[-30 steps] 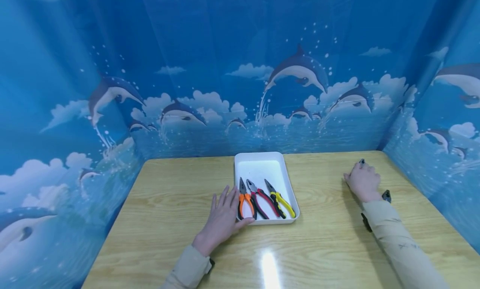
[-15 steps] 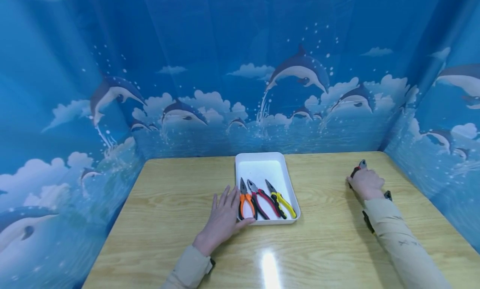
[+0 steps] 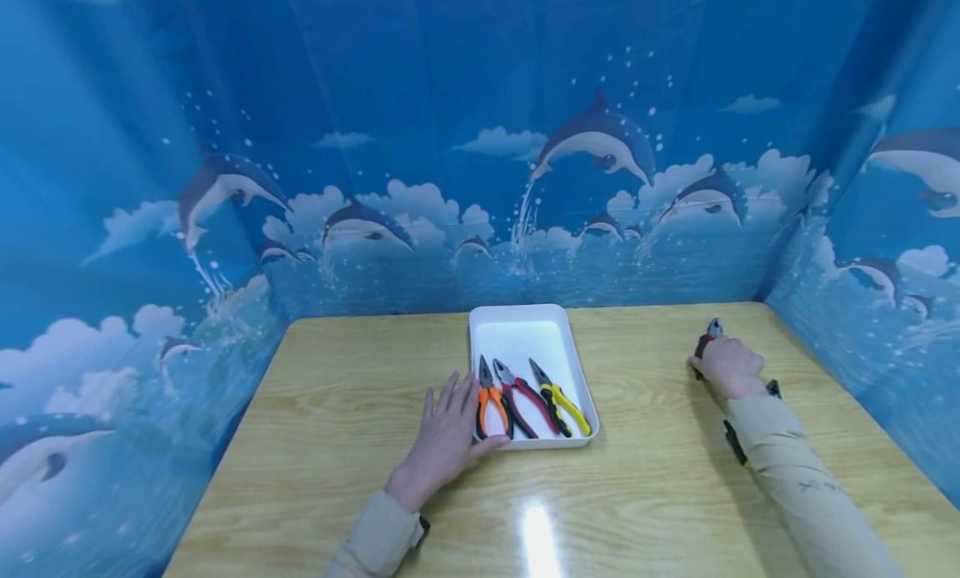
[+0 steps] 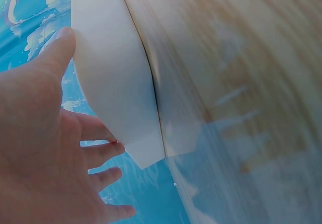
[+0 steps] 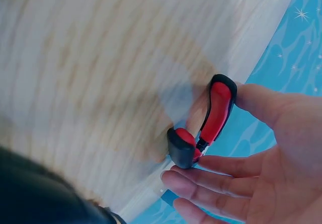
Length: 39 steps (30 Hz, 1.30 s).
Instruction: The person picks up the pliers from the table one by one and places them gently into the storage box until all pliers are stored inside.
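Note:
In the head view my left hand (image 3: 438, 445) lies at the left front corner of a white tray (image 3: 517, 332), fingers spread. The left wrist view has its thumb and fingertips touching the tray's outer wall (image 4: 113, 78). Inside the tray are orange-black long-nose pliers (image 3: 492, 399), red-black pliers (image 3: 531, 403) and yellow-black long-nose pliers (image 3: 558, 399). At the far right, my right hand (image 3: 729, 366) holds another pair of red-black pliers (image 3: 705, 342), jaws pointing away. In the right wrist view the thumb is against one red handle (image 5: 220, 108) and fingers against the other.
A dark tool tip (image 3: 773, 388) shows beside the right wrist, mostly hidden by the sleeve (image 3: 780, 453). A blurred dark shape (image 5: 40, 194) fills a corner of the right wrist view. A dolphin-print curtain (image 3: 420, 145) borders the wooden table (image 3: 360, 370).
The red-black pliers in my right hand have come further into sight and shifted a little left, their jaws and a red handle now showing. My left hand stays at the tray.

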Motion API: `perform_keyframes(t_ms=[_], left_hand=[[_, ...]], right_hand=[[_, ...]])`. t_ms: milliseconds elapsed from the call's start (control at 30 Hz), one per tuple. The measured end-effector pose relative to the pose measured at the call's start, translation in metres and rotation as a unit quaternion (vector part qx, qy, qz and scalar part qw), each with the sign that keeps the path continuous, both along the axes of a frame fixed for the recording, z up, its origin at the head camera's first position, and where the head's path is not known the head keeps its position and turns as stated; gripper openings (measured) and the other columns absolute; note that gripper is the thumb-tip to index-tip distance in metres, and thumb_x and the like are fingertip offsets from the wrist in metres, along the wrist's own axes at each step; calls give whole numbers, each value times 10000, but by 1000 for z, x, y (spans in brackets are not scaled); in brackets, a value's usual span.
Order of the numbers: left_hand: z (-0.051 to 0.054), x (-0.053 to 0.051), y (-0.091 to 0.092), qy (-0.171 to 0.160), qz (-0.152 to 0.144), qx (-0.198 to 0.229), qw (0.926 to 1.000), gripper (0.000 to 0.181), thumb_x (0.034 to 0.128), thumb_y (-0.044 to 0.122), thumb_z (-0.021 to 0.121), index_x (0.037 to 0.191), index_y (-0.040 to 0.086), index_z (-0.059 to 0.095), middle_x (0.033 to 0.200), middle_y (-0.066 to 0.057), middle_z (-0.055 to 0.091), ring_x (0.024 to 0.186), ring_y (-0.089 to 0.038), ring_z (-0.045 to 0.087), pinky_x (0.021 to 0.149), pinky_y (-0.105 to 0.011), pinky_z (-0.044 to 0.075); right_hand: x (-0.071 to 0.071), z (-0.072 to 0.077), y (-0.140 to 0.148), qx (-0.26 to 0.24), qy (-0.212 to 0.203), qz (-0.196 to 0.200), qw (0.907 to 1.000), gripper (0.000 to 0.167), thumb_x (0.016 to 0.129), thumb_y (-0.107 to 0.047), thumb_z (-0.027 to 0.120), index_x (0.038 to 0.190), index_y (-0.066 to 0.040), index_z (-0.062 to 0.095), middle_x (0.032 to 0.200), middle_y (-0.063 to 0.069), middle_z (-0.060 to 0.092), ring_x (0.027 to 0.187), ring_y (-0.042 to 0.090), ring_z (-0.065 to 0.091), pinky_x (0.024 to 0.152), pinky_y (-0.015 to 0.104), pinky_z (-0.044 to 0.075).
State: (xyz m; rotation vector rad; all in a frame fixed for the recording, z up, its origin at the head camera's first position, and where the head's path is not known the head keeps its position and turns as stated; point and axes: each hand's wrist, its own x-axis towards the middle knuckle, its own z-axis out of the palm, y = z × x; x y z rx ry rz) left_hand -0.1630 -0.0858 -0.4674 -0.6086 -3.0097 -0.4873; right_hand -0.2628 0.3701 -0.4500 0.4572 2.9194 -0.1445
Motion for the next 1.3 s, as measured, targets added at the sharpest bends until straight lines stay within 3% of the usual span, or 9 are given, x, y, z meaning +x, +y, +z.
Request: perform_keyframes(t_ms=[533,867,1300], left_hand=[[1,1,1,-37,41,-74,10000,967,912,673,591,1562,3,341,1653,-182,252,1533,-409,168,1200,-678,163],[2,-1,1,-166,83,-71,9998,983,905,687,587,1577,22,318,1666,-163,226,1541,-398,143,1206,-673,140],[1,-1,1,-120,41,-14,9999,975,908,674,596,1575,18,320,1665,-169,223,1538,-407,145,1204,-678,134]], right_hand=[[4,0,-17,-3,4,-7,10000,560,1014,-406,587,866,133,557,833,320,605,761,425,660,670,513,546],[6,0,-26,35,84,130,9999,620,1012,-395,596,1043,221,536,962,389,593,857,504,644,724,586,552],[8,-2,-33,84,108,368,9992,603,1005,-382,612,1018,215,532,917,367,594,809,481,645,704,581,552]])
